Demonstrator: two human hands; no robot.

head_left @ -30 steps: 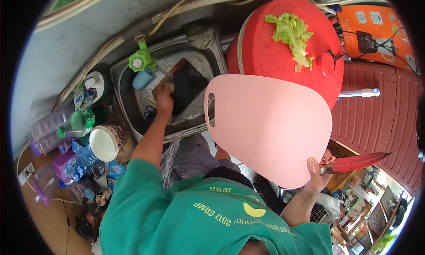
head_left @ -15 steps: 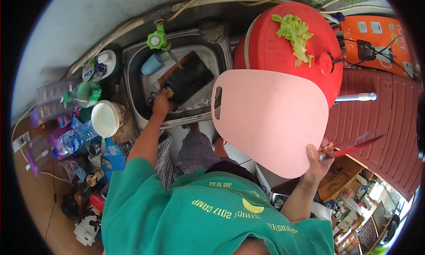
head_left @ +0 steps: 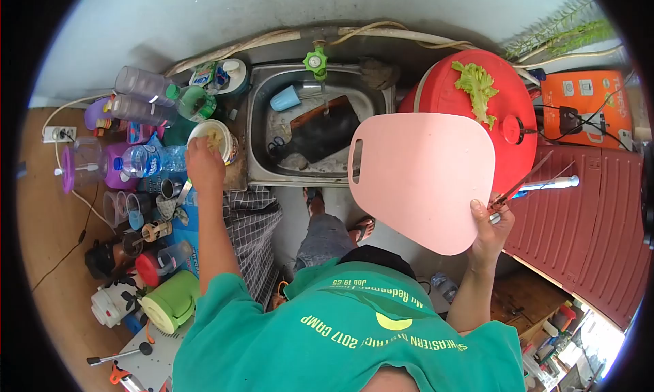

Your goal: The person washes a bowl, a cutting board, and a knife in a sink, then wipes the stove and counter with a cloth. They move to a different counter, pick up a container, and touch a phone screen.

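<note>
My left hand (head_left: 204, 162) reaches into a white tub (head_left: 230, 134) left of the sink. Pale yellowish scraps (head_left: 214, 137) show beside its fingers, whose tips are hidden. Between thumb and fingers, my right hand (head_left: 492, 226) grips the lower right edge of a pink cutting board (head_left: 422, 177). The same hand also holds knives (head_left: 521, 182), their narrow blades pointing up and right. Inside the metal sink (head_left: 253, 130) lie a dark, brown-edged board (head_left: 320, 130), a light blue cup (head_left: 285, 98) and blue-handled scissors (head_left: 276, 144). The green-handled tap (head_left: 315, 61) stands above.
A red lidded drum (head_left: 443, 85) with a lettuce leaf (head_left: 476, 91) on top stands right of the sink. Plastic bottles (head_left: 146, 160), cups and a green jug (head_left: 170, 301) crowd the left side. An orange box (head_left: 589, 106) sits at the far right.
My left hand has moved from the sink leftward to the white tub, where yellowish scraps now show. My right hand still holds the pink board and knives. The view has shifted left.
</note>
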